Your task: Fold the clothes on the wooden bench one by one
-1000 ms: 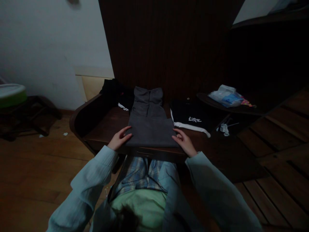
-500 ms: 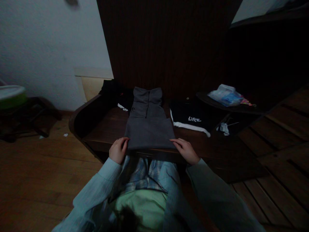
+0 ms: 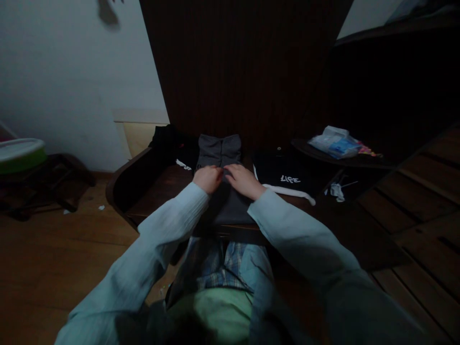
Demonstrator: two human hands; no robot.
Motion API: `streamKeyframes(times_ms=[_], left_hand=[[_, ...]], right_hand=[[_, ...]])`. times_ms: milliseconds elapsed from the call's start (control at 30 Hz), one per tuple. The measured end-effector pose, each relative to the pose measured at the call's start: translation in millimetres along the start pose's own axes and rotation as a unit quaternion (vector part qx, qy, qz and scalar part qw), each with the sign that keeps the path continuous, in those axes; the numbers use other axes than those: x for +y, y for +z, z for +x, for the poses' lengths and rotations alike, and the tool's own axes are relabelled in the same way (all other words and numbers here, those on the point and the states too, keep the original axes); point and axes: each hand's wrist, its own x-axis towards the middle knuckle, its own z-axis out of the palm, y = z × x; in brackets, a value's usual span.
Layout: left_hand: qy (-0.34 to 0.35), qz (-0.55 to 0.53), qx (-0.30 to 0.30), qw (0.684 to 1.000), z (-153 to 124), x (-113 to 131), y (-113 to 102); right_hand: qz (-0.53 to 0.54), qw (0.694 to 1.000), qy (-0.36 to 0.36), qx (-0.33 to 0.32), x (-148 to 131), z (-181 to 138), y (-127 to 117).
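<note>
A grey garment [image 3: 230,213], partly folded, lies on the dark wooden bench, its far end toward the back panel. My left hand [image 3: 208,178] rests on the middle of the cloth, fingers pointing inward and laid down, with some fingertips hard to see. Close beside it, my right hand [image 3: 245,181] lies palm down on the same garment, its fingers stretched and the thumb apart. The two hands nearly meet and cover part of the fold. Right of the garment is a folded black garment [image 3: 276,167] with white lettering and a white edge.
Dark clothing [image 3: 165,139] is heaped at the bench's back left, near its raised curved side [image 3: 117,179]. A plastic packet [image 3: 336,143] sits on a small rounded shelf at right. Crumpled white scraps [image 3: 337,192] lie below it. A green tub [image 3: 21,155] stands far left.
Both hands have left the near corners of the grey garment, which they were pinching, and moved forward and inward onto its middle. The view has shifted slightly.
</note>
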Motion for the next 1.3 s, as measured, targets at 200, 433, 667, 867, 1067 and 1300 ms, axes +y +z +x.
streamKeyframes(times_ms=[200, 433, 667, 867, 1067, 1300], left_hand=[[-0.099, -0.032, 0.012, 0.995, 38.8, -15.5, 85.0], [-0.081, -0.055, 0.010, 0.995, 36.3, -28.6, 111.7], [-0.077, -0.060, 0.021, 0.995, 35.7, -27.9, 112.2], [-0.083, -0.067, 0.020, 0.994, 36.4, -29.5, 112.6], [-0.086, -0.096, 0.036, 0.991, 37.0, -30.0, 110.5], [-0.295, -0.165, 0.167, 0.926, 33.4, -42.0, 96.2]], right_hand=[[-0.062, 0.989, 0.117, -0.059, 34.2, 13.4, 70.2], [-0.091, 0.983, 0.134, -0.084, 41.7, 8.2, 85.5], [-0.109, 0.980, 0.121, -0.113, 42.2, 13.1, 80.8], [-0.113, 0.983, 0.099, -0.109, 48.1, 26.4, 71.6], [-0.102, 0.986, 0.125, -0.033, 46.4, 22.3, 80.9], [-0.056, 0.960, 0.271, 0.037, 52.8, 24.5, 80.8]])
